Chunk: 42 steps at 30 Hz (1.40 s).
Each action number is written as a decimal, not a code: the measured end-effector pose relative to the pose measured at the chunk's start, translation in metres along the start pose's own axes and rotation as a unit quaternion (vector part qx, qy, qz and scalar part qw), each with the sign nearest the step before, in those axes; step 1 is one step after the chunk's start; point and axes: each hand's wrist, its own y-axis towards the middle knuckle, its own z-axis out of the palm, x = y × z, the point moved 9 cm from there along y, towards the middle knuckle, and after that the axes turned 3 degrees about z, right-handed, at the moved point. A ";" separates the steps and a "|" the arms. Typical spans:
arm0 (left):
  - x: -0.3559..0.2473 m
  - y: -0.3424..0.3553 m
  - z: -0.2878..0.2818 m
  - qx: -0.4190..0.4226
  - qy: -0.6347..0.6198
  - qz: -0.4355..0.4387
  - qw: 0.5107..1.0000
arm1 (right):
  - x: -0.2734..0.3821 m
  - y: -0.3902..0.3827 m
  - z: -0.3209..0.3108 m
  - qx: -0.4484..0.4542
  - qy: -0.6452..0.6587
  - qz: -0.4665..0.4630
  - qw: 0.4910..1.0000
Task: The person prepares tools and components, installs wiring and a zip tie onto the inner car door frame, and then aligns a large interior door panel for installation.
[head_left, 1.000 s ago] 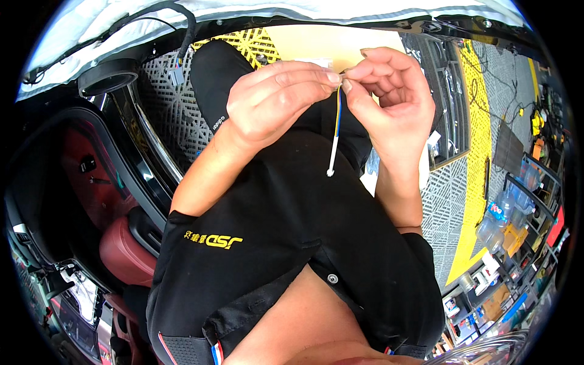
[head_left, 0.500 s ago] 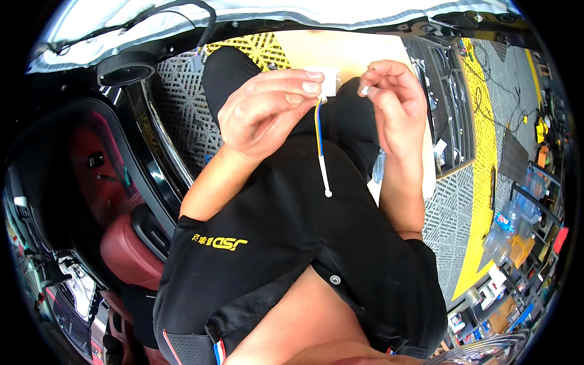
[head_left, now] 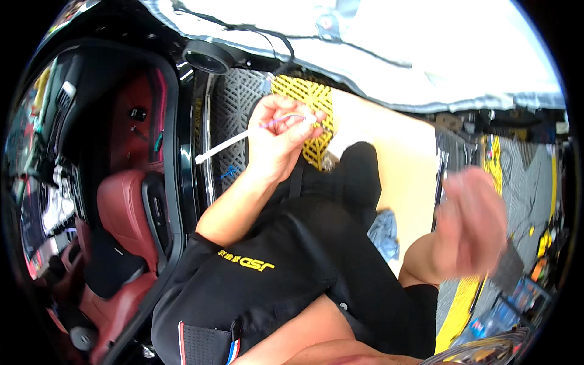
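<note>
My left hand (head_left: 277,137) is closed on a thin wire lead with a small white connector (head_left: 309,120) at its fingertips. The lead's white sleeved end (head_left: 222,147) sticks out leftward past the hand. My right hand (head_left: 471,222) is apart from it, low on the right, its fingers curled and smeared by motion; whether they hold anything I cannot make out. Beneath my hands are my black-clad legs (head_left: 359,167) on a pale board (head_left: 395,137), with a crumpled blue-grey item (head_left: 383,234) beside my thigh.
An open car cabin with red seats (head_left: 118,204) is at the left. A white quilted cover (head_left: 438,55) spans the top, with a black round part (head_left: 207,58) at its edge. Yellow and grey grid flooring (head_left: 307,91) shows beyond my legs; cables and bottles lie at the right.
My right hand has left the wire and swung down and rightward. My left hand has turned, so the lead points left instead of down. The whole view has shifted.
</note>
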 end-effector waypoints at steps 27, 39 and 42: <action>-0.185 0.084 -0.014 0.175 0.478 0.237 0.827 | 0.089 0.091 0.233 0.187 -0.183 -0.234 0.936; -0.216 0.192 0.000 0.357 0.236 0.040 0.903 | 0.101 0.189 0.234 0.109 -0.161 -0.157 0.968; -0.231 0.206 0.020 0.388 0.240 0.093 0.885 | 0.101 0.206 0.230 0.107 -0.150 -0.140 0.973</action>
